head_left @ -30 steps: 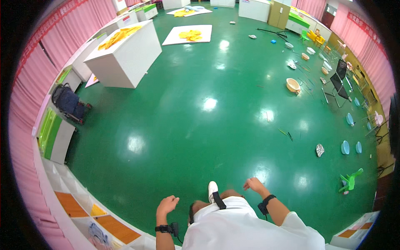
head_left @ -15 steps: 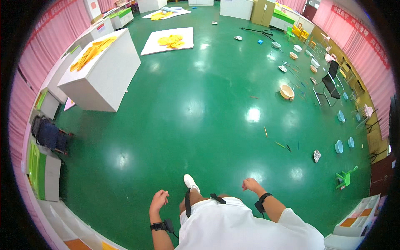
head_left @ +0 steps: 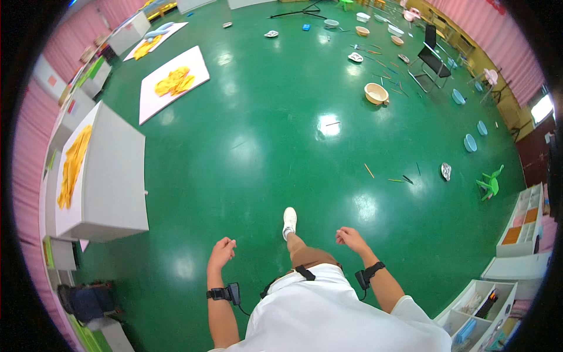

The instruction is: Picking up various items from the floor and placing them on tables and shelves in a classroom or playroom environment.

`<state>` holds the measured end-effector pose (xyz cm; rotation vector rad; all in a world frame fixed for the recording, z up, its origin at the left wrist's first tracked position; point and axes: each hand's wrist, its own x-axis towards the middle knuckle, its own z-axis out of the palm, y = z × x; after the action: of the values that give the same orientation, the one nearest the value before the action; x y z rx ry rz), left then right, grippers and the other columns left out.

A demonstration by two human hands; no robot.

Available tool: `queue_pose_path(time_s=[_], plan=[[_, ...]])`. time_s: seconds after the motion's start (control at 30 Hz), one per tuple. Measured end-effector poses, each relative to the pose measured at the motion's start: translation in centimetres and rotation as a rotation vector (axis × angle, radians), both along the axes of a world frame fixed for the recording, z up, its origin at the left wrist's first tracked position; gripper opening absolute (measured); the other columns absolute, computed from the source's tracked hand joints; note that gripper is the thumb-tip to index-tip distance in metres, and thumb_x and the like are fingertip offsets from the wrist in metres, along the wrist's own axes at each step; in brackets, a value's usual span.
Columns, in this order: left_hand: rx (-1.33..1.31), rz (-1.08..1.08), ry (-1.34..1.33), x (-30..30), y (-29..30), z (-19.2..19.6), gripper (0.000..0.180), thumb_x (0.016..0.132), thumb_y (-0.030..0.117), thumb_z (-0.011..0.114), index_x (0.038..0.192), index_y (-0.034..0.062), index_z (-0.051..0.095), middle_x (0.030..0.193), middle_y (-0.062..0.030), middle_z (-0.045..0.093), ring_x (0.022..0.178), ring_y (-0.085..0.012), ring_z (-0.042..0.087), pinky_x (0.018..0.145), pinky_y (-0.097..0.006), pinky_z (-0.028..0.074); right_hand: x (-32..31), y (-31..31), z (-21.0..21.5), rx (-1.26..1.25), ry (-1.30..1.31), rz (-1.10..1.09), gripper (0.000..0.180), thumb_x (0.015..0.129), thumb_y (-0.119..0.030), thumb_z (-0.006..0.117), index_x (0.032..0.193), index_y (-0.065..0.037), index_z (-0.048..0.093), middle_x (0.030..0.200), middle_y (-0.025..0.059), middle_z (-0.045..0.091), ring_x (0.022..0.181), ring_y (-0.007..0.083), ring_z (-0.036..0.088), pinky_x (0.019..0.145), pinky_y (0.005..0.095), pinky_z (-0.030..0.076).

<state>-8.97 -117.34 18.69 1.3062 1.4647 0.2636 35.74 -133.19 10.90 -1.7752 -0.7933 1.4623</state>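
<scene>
Head view: left hand and right hand hang over the green floor, fingers loosely curled, holding nothing.

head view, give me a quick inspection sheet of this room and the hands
surface: glossy green floor, lamp glare spots
job's things: nothing held; both hands empty
clutter: sticks, beige bowl, blue dishes, green toy chair scattered on the right
hands: left hand and right hand loosely curled in the air, black wrist straps
cables: short lead at left wrist strap
surroundings: white table with yellow pieces, white mat, shelves, pink curtains
</scene>
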Motion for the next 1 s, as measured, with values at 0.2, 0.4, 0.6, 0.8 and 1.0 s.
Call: queue_pose_path(time_s=[0.2,0.4,0.6,0.8,1.0], plan=[[-0.092,-0.001,-0.023,2.4,16.0,-0.5,0.025,0.09,0.025,0.052,0.078,0.0031,0.056,0.058,-0.0035,0.054,0.05,-0.0101,0.049,0.048,-0.026,0.04,2.1,16.6,1.6,-0.082,-0.074,0.028,0.034,0.094,-0.029,0.045,0.087,0.001,0.059,0.075,0.0085,0.062,0.068,0.0153,0.058,0.065,0.029,0.049],[-0.142,0.13,-0.125,3.5,30.6,0.3,0.023,0.089,0.024,0.053,0.08,0.0041,0.056,0.06,-0.0033,0.054,0.052,-0.0109,0.05,0.049,-0.025,0.041,5.5,35.1,2.3,-0.092,-0.094,0.196,0.034,0.094,-0.03,0.046,0.088,0.0,0.059,0.077,0.0078,0.062,0.07,0.0154,0.059,0.067,0.0295,0.048],[-0.149,0.159,-0.125,3.8,47.6,-1.2,0.024,0.089,0.026,0.053,0.079,0.0041,0.055,0.06,-0.0036,0.053,0.053,-0.011,0.05,0.049,-0.025,0.04,6.9,53.7,2.4,-0.089,-0.087,0.178,0.031,0.092,-0.031,0.047,0.088,-0.002,0.059,0.078,0.0072,0.062,0.07,0.0149,0.059,0.066,0.0288,0.047],[-0.143,0.118,-0.118,6.4,69.0,0.6,0.025,0.089,0.026,0.052,0.078,0.0041,0.054,0.06,-0.0036,0.053,0.053,-0.0111,0.049,0.049,-0.026,0.04,8.2,70.9,3.2,-0.166,-0.11,0.155,0.027,0.091,-0.029,0.049,0.087,-0.004,0.058,0.079,0.0058,0.063,0.071,0.0141,0.059,0.066,0.0286,0.047],[-0.094,0.018,-0.124,11.2,89.9,1.5,0.025,0.09,0.027,0.051,0.078,0.0053,0.055,0.06,-0.0014,0.052,0.053,-0.0096,0.048,0.048,-0.025,0.038,10.7,86.6,3.7,-0.13,-0.043,0.018,0.023,0.089,-0.024,0.051,0.085,-0.003,0.058,0.076,0.0061,0.063,0.068,0.0143,0.059,0.065,0.0286,0.048]])
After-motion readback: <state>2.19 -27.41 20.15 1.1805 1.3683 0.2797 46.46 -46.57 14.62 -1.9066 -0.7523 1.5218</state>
